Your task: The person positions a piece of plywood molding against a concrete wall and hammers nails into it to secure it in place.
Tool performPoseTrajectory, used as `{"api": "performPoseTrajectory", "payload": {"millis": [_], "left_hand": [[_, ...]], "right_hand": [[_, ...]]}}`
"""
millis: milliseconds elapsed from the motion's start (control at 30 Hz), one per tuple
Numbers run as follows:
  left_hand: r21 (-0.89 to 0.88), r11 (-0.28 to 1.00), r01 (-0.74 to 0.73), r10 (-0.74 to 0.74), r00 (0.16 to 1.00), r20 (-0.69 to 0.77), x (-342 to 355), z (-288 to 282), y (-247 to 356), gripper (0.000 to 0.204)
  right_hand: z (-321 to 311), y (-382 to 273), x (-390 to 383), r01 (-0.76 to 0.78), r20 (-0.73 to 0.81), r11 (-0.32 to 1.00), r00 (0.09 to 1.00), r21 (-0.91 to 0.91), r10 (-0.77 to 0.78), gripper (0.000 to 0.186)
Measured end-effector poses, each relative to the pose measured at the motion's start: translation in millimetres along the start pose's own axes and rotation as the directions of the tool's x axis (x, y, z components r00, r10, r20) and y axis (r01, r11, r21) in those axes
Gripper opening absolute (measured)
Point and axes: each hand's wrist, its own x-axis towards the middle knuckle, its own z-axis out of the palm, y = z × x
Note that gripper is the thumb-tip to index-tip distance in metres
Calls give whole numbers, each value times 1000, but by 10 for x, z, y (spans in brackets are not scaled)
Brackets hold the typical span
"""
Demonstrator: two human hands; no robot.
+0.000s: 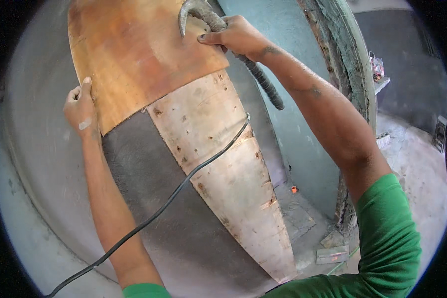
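Brown board (144, 54) spans outstretched hands (80, 107) (233, 37), the right gripping a hammer (259, 77).

Right hand (232, 36): closed round the hammer (261, 82) near its head, thumb lying over the right side of the panel (139, 54).
Hammer: curved claw left of the grip, ridged dark handle slanting out below and to its right.
Left hand (81, 107): at the panel's left edge, thumb up, fingers curled — how firmly they hold is unclear.
Panel: orange-brown, spanning between both hands, lower edge beneath each grip.
Board (203, 121): pale, stained, running down below the right grip.
Cable (159, 211): black, crossing the board below the right grip — then passing over the left forearm (111, 198).
Sleeve (390, 228): green, below and right of the right grip.
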Motion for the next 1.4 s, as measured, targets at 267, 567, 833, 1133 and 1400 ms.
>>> {"api": "performPoseTrajectory", "payload": {"millis": [267,567,833,1133,1400], "left_hand": [[140,987,-81,99,987,-125,-107,-29,-107,51],[142,986,-86,92,995,-39,113,-70,-150,50],[92,990,-111,121,987,-105,-21,-45,-184,47],[214,962,-169,195,975,-106,-84,-36,-148,47],[103,993,-58,60,998,-21,1,-88,-202,51]], "right_hand": [[78,-73,28,15,-47,1000,999,-14,-16,43],[107,-206,-180,-83,44,995,996,62,81,42],[120,-70,-119,-22,49,998,999,66,18,43],[68,-31,-83,-110,153,994,983,29,104,38],[82,-62,-78,-101,122,995,987,-24,103,38]]}}
